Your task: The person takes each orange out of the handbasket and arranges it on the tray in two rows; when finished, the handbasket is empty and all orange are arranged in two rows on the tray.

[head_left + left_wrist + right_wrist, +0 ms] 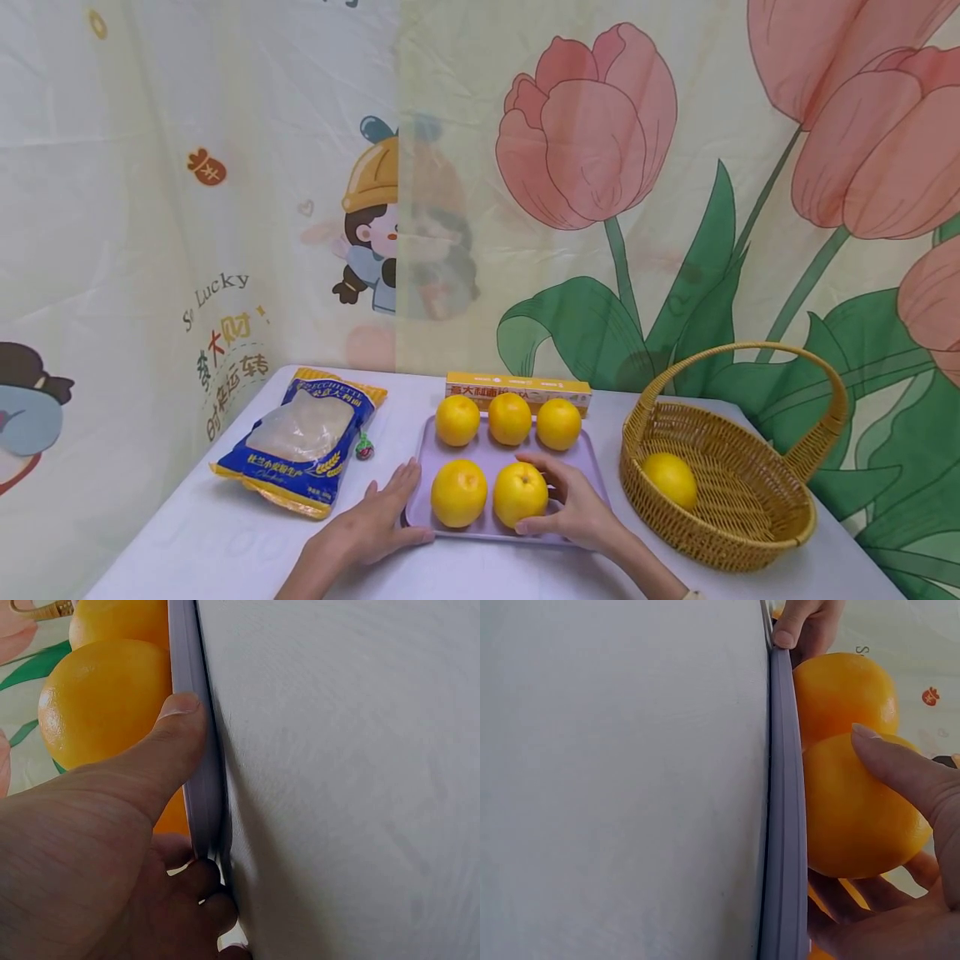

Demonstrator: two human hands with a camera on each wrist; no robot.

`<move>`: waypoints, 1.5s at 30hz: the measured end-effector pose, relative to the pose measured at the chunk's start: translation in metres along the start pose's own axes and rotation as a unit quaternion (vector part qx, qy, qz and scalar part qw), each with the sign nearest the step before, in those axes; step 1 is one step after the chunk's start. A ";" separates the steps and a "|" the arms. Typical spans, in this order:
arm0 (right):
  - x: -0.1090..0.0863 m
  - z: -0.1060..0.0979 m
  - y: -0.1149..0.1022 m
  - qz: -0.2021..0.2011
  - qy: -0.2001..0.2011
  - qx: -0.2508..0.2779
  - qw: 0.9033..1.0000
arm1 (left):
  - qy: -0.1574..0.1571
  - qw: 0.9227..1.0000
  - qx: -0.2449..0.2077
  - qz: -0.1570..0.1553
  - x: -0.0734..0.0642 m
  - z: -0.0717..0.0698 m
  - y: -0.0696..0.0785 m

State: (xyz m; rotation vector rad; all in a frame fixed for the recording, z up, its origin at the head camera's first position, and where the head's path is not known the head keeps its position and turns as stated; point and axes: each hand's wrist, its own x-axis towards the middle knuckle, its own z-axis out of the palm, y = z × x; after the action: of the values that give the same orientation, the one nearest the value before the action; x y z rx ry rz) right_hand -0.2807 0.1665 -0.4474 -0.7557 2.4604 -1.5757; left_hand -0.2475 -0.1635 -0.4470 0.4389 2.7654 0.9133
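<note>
A lilac tray (592, 475) holds several oranges, three in its back row and two in front. My right hand (573, 506) holds the front right orange (520, 497), thumb on its near side and fingers round its right and far side. In the right wrist view the thumb lies across this orange (862, 814), which sits against its neighbour. My left hand (371, 517) grips the tray's front left corner, beside the front left orange (458, 492). The left wrist view has that thumb on the tray rim (196, 780) and the fingers bent at the corner.
At the right stands a woven basket (720, 533) with a tall handle and one orange (670, 481) inside. A blue and yellow pasta bag (300, 442) lies left, near a small green and red trinket (364, 447). Behind the tray is a yellow box (517, 385), before a printed curtain.
</note>
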 end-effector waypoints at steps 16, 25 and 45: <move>-0.019 -0.025 -0.023 -0.037 -0.008 -0.079 0.996 | -0.006 1.000 -0.002 -0.013 0.000 -0.002 0.004; -0.048 -0.087 -0.071 -0.102 -0.086 -0.095 0.987 | -0.002 1.000 0.003 -0.010 -0.003 -0.003 0.006; -0.047 -0.192 -0.045 0.051 -0.044 -0.198 0.978 | -0.003 1.000 -0.015 0.013 0.000 -0.001 0.000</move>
State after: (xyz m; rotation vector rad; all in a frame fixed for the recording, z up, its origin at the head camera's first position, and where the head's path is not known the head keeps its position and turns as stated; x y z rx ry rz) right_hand -0.2937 0.3308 -0.3291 -0.7157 2.7301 -1.0045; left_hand -0.2477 -0.1643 -0.4464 0.4739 2.7427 0.9555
